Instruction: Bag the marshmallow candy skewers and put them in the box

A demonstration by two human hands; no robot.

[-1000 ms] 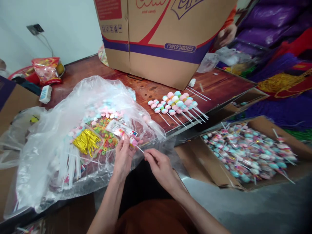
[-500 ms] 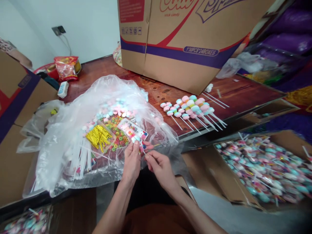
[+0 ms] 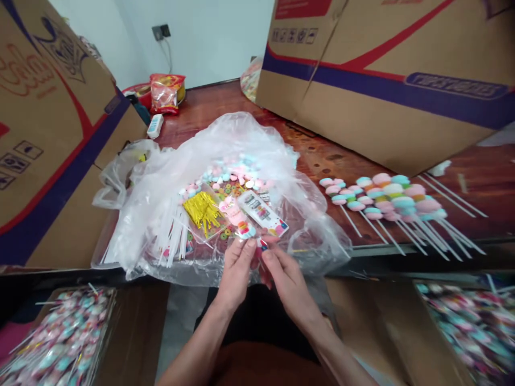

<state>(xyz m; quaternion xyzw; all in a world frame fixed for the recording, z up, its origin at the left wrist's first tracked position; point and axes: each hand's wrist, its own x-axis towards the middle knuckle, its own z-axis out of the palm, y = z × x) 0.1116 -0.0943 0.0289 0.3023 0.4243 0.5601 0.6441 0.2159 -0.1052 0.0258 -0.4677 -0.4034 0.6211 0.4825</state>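
Observation:
My left hand (image 3: pixel 236 271) is closed, thumb and fingers pinching the lower end of a marshmallow stick candy (image 3: pixel 244 229) in a clear printed bag. My right hand (image 3: pixel 285 271) is closed beside it, fingertips together at the bottom of the same bag, where the stick is hidden. Just beyond lies a stack of flat printed bags (image 3: pixel 261 213). Gold twist ties (image 3: pixel 201 212) fill a clear tray left of the candy. White sticks (image 3: pixel 171 236) lie farther left, with ring-shaped candies (image 3: pixel 228 233) and pastel marshmallows (image 3: pixel 237 174) around and behind.
A crumpled clear plastic sheet (image 3: pixel 225 131) surrounds the supplies. Several skewered marshmallow candies (image 3: pixel 390 198) lie on the table at right. Large cartons (image 3: pixel 362 112) stand at back right and left. Boxes of bagged candies (image 3: pixel 72 332) sit below the table on both sides.
The view has turned left, so the table items appear farther right. My hands remain together at the candy, and my right fingers have moved up closer to the bag's lower end.

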